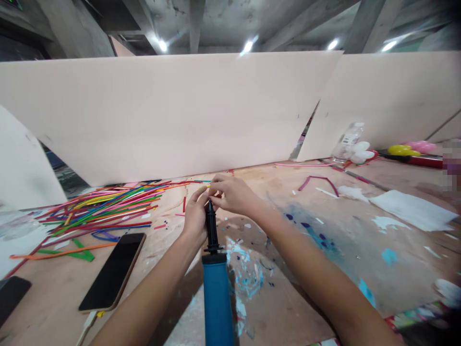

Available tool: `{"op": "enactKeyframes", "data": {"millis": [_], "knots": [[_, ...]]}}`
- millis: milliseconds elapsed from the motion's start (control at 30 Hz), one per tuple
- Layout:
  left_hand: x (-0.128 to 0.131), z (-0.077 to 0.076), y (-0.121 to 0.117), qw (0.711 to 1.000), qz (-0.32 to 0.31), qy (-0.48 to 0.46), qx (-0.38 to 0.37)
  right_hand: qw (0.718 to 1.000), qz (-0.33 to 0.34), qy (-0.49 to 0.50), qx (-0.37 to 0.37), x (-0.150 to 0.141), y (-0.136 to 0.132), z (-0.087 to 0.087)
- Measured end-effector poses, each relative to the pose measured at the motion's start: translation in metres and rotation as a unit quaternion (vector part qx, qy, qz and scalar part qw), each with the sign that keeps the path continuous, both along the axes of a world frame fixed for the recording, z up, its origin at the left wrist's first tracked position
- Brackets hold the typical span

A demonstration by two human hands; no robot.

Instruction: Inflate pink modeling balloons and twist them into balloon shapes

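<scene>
A blue hand pump (217, 293) with a black nozzle stands up from the bottom middle of the view, its tip reaching my hands. My left hand (194, 217) is curled round the left side of the nozzle tip. Fingers of my right hand (232, 193) are pinched together at the same tip, on what looks like the end of a thin red balloon, mostly hidden. A heap of long, thin, uninflated balloons in many colours (104, 206) lies on the paint-stained wooden table (324, 259) to the left of my hands.
A black phone (114, 270) on a cable lies at front left, another dark device (10, 295) at the left edge. Pale boards (173, 113) stand along the table's back. Far right: a plastic bag (348, 140), white, yellow and pink balloons (406, 150), white paper (414, 210), a loose pink balloon (319, 180).
</scene>
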State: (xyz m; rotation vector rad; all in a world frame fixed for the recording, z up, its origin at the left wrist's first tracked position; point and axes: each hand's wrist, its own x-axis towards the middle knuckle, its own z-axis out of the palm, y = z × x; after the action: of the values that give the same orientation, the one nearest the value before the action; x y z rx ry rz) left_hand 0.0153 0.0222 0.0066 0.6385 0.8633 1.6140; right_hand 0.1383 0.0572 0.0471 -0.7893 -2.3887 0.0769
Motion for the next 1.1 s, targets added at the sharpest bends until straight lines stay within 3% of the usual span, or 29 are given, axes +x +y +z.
{"op": "enactKeyframes", "data": {"millis": [300,533,700,1100], "knots": [[0.005,0.002,-0.004,1.000,-0.009,-0.020,0.017,0.998,0.040,-0.012,-0.041,0.007,0.004,0.006],[0.007,-0.003,-0.006,0.998,-0.036,-0.036,-0.027,0.996,0.023,-0.023,-0.082,0.009,0.004,0.006],[0.008,-0.004,-0.008,0.997,-0.054,-0.010,-0.055,0.989,0.051,-0.027,-0.133,0.013,0.006,0.004],[0.008,-0.002,-0.012,0.995,-0.048,0.056,-0.063,0.990,0.059,-0.011,-0.126,0.014,0.007,0.000]]}}
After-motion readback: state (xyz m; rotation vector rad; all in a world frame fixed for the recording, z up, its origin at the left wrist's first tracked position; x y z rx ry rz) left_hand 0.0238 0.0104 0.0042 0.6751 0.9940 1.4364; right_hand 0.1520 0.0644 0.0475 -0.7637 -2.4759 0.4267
